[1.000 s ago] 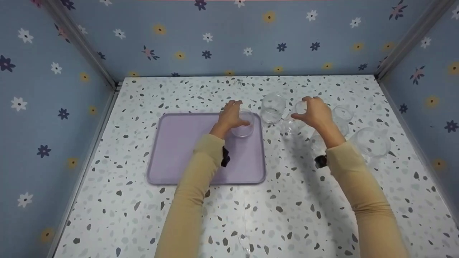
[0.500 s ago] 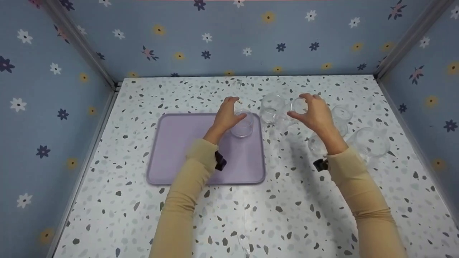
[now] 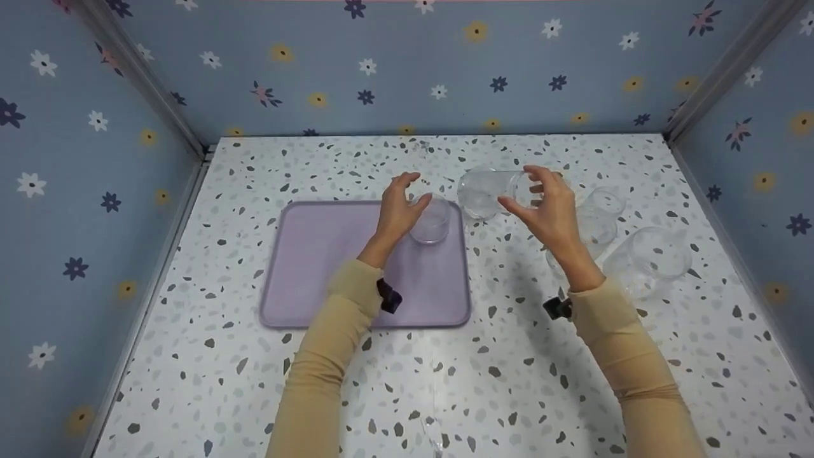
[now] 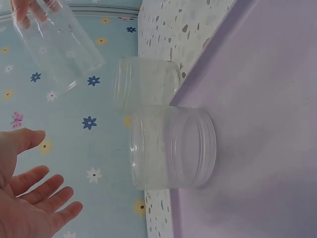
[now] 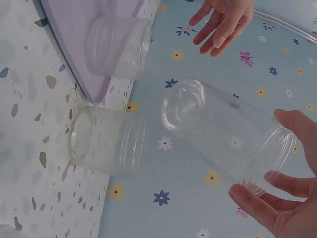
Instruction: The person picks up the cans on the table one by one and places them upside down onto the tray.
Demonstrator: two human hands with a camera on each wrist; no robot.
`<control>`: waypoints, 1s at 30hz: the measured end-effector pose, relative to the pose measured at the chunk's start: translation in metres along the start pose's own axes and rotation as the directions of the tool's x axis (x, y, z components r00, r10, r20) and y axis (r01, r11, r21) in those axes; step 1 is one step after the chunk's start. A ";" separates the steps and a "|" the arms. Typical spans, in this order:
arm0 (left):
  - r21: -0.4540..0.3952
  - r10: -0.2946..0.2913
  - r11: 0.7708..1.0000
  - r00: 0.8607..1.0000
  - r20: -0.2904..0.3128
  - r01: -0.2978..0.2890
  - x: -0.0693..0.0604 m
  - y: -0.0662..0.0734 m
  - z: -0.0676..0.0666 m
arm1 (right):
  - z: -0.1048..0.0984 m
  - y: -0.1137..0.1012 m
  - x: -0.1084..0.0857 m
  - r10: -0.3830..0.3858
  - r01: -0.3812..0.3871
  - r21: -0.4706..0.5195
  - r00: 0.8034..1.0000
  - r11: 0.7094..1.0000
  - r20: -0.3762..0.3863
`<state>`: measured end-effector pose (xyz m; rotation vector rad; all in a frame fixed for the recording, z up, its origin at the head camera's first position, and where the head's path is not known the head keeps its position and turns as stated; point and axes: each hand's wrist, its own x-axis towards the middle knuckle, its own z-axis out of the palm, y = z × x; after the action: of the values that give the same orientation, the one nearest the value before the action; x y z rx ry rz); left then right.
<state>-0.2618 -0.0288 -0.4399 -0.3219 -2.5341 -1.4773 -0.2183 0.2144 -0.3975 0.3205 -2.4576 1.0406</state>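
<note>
A clear wide-mouthed jar (image 3: 430, 222) stands upright on the lilac tray (image 3: 331, 267), near its far right corner. My left hand (image 3: 395, 219) is just left of that jar with fingers spread; the left wrist view shows a gap between the hand and the jar. My right hand (image 3: 551, 213) grips a taller clear jar (image 5: 223, 131) around its mouth end. This jar is off the table, tilted, with its base lower and toward the left. Another short clear jar (image 5: 106, 141) stands on the table just right of the tray; the held jar partly overlaps it in the head view.
More clear jars stand at the right of the speckled table (image 3: 496, 381), including a large one (image 3: 655, 254) and a smaller one (image 3: 607, 202); my right hand and forearm hide part of this group. Flower-patterned walls (image 3: 407, 70) enclose the back and sides.
My left hand has drawn back left from the jar on the tray, its fingers coming away. My right hand has raised the taller jar and carried it left toward the tray.
</note>
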 end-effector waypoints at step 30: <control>-0.419 -0.024 0.907 0.999 0.040 0.039 -0.022 -0.002 0.003 | 0.028 -0.025 -0.025 -0.015 0.023 0.463 1.000 0.886 -0.022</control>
<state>-0.2416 -0.0285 -0.4488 -0.3694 -2.2297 -2.0441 -0.1958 0.1775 -0.4113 0.4795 -2.1556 1.6119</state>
